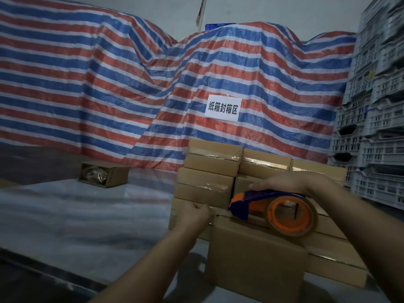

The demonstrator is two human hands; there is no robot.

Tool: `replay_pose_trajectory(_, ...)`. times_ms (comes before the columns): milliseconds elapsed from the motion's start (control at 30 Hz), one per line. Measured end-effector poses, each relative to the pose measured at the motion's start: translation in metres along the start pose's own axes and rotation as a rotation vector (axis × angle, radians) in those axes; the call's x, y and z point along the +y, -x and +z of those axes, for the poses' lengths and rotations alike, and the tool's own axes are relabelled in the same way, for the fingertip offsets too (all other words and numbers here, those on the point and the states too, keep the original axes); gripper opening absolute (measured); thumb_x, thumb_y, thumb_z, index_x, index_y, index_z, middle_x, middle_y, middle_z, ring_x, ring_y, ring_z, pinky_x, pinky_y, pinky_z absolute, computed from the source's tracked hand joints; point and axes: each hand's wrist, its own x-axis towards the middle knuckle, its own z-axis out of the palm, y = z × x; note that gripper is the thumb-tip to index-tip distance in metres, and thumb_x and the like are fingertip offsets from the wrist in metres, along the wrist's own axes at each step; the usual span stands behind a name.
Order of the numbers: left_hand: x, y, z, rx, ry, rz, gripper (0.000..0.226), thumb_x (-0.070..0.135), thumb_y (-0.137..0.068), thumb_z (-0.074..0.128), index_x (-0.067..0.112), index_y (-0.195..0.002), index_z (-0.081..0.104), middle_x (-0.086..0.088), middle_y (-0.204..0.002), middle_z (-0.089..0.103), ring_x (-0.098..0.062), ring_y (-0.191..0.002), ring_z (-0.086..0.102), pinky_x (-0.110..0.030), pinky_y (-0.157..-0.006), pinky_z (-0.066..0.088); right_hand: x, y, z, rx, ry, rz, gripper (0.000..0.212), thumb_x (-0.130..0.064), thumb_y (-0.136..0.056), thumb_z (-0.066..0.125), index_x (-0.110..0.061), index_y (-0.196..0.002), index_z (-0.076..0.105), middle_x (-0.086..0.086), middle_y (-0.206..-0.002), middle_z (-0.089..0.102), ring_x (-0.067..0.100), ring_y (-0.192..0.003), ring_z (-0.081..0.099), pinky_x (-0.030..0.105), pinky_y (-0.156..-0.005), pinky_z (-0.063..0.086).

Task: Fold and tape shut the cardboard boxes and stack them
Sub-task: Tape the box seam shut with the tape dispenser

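Note:
A brown cardboard box (255, 259) stands on the table in front of me, its top flaps folded down. My right hand (290, 182) grips a blue and orange tape dispenser (273, 211) holding a clear tape roll, its nose resting on the box's top seam. My left hand (194, 213) pinches the tape end at the box's left top edge. Behind it rises a stack of taped boxes (209, 173), several layers high.
A small open box (102, 174) with plastic inside lies at the far left of the table (87, 215). A striped red, white and blue tarp (131, 95) with a white paper sign (223, 108) hangs behind. Grey plastic crates (376, 127) are piled on the right.

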Motion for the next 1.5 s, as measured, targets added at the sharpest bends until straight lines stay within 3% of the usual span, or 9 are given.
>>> replay_pose_trajectory(300, -0.018, -0.004, 0.003, -0.02, 0.065, -0.064, 0.011, 0.017, -0.092, 0.05, 0.012, -0.082, 0.051, -0.006, -0.08, 0.052, -0.02, -0.076, 0.05, -0.038, -0.072, 0.047, -0.009, -0.006, 0.003, 0.023, 0.117, 0.015, 0.048, -0.068, -0.093, 0.048, -0.025, -0.091, 0.069, -0.01, -0.064, 0.069, 0.006, -0.066, 0.065, 0.026, -0.069, 0.044)
replay_pose_trajectory(467, -0.026, -0.006, 0.011, -0.099, 0.064, -0.225, 0.022, 0.022, -0.096, 0.05, 0.01, -0.115, 0.052, -0.005, -0.1, 0.055, -0.016, -0.085, 0.051, -0.029, -0.068, 0.043, -0.005, -0.008, 0.003, 0.007, 0.072, -0.007, 0.046, -0.065, -0.095, 0.048, -0.024, -0.085, 0.068, -0.01, -0.059, 0.066, 0.005, -0.057, 0.06, 0.027, -0.075, 0.045)
replay_pose_trajectory(667, -0.016, 0.003, 0.014, -0.123, -0.002, -0.319, 0.02, 0.025, -0.103, 0.042, 0.01, -0.112, 0.049, -0.012, -0.12, 0.052, -0.026, -0.113, 0.051, -0.039, -0.1, 0.045, -0.006, -0.007, 0.004, -0.028, 0.102, -0.07, 0.042, -0.058, -0.1, 0.042, -0.027, -0.095, 0.068, -0.007, -0.069, 0.066, 0.003, -0.06, 0.06, 0.025, -0.073, 0.043)
replay_pose_trajectory(767, -0.027, 0.009, 0.018, -0.206, 0.181, -0.423, 0.034, 0.027, -0.1, 0.045, 0.003, -0.121, 0.056, -0.017, -0.125, 0.057, -0.031, -0.116, 0.054, -0.041, -0.097, 0.047, -0.005, -0.007, 0.005, 0.001, 0.117, -0.07, 0.041, -0.061, -0.098, 0.043, -0.03, -0.088, 0.067, -0.008, -0.07, 0.068, 0.002, -0.06, 0.06, 0.025, -0.07, 0.041)
replay_pose_trajectory(900, -0.031, 0.002, 0.01, -0.111, 0.077, -0.295, 0.023, 0.021, -0.103, 0.042, 0.009, -0.088, 0.054, -0.01, -0.097, 0.054, -0.021, -0.087, 0.054, -0.032, -0.08, 0.048, -0.005, -0.008, 0.005, 0.027, 0.124, -0.061, 0.041, -0.063, -0.097, 0.045, -0.031, -0.085, 0.066, -0.01, -0.068, 0.067, 0.003, -0.064, 0.061, 0.025, -0.069, 0.041)
replay_pose_trajectory(1000, -0.02, -0.011, 0.005, -0.073, 0.005, -0.145, 0.042, 0.042, -0.105, 0.035, 0.011, -0.126, 0.055, -0.014, -0.129, 0.055, -0.028, -0.118, 0.053, -0.039, -0.1, 0.041, -0.005, -0.009, 0.005, 0.006, 0.201, -0.114, 0.036, -0.057, -0.102, 0.04, -0.035, -0.084, 0.061, -0.011, -0.072, 0.064, -0.005, -0.056, 0.059, 0.02, -0.067, 0.039)
replay_pose_trajectory(1167, -0.009, -0.012, 0.006, -0.426, -0.161, -0.167, 0.043, 0.065, -0.093, 0.042, 0.025, -0.089, 0.056, 0.0, -0.081, 0.05, -0.012, -0.067, 0.04, -0.026, -0.062, 0.034, -0.005, -0.011, 0.005, -0.009, 0.2, -0.098, 0.041, -0.059, -0.101, 0.039, -0.03, -0.089, 0.065, -0.011, -0.07, 0.065, -0.003, -0.057, 0.059, 0.023, -0.07, 0.041)
replay_pose_trajectory(1300, -0.009, -0.014, 0.005, -0.473, -0.181, -0.174, 0.038, 0.062, -0.091, 0.045, 0.025, -0.082, 0.051, 0.004, -0.071, 0.045, -0.01, -0.06, 0.034, -0.024, -0.056, 0.029, -0.008, -0.012, 0.005, -0.013, 0.15, -0.055, 0.04, -0.06, -0.1, 0.042, -0.03, -0.095, 0.067, -0.01, -0.07, 0.067, 0.004, -0.066, 0.062, 0.027, -0.074, 0.042)
replay_pose_trajectory(1500, -0.002, -0.01, 0.003, -0.466, -0.235, -0.154, 0.033, 0.053, -0.095, 0.043, 0.024, -0.079, 0.048, 0.004, -0.068, 0.041, -0.011, -0.061, 0.032, -0.024, -0.057, 0.028, -0.005, -0.005, -0.008, -0.075, 0.09, 0.052, 0.047, -0.065, -0.096, 0.046, -0.026, -0.085, 0.068, -0.009, -0.057, 0.067, 0.004, -0.048, 0.061, 0.022, -0.061, 0.046)
